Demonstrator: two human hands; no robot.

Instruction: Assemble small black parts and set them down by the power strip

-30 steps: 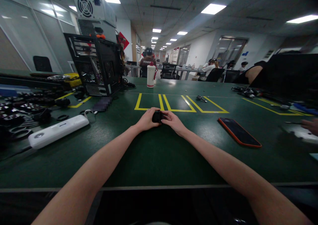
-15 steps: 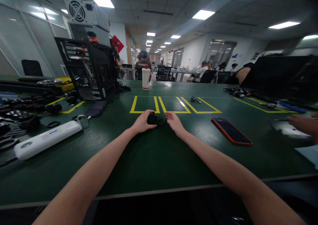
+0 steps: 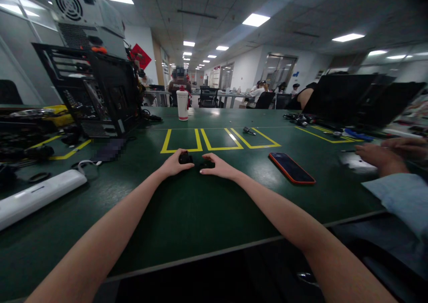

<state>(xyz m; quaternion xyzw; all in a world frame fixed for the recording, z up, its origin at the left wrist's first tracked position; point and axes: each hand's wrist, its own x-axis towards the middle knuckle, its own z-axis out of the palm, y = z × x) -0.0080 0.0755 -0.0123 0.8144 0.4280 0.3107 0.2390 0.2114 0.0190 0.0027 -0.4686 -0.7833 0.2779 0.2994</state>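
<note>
My left hand (image 3: pixel 175 163) is closed round a small, chunky black object (image 3: pixel 185 158) low over the green table. Its exact kind is too dark to make out. Just right of it, my right hand (image 3: pixel 219 165) curls its thumb and fingers round a flat, roundish black piece (image 3: pixel 207 164). A narrow gap separates the two hands. Beyond them, yellow tape frames (image 3: pixel 222 148) mark the tabletop, and a small dark metallic part (image 3: pixel 249 131) lies at the right-hand frame.
A phone with an orange edge (image 3: pixel 290 168) lies to the right. Farther right are a co-worker's hands (image 3: pixel 381 155) over a white object. A white power strip (image 3: pixel 40 196) and an open computer case (image 3: pixel 117 93) occupy the left. A white bottle (image 3: pixel 182 104) stands behind the frames.
The view has swung to the right. My right hand has gone from outstretched fingers beside the flat black piece to curling round it. My left hand keeps its hold.
</note>
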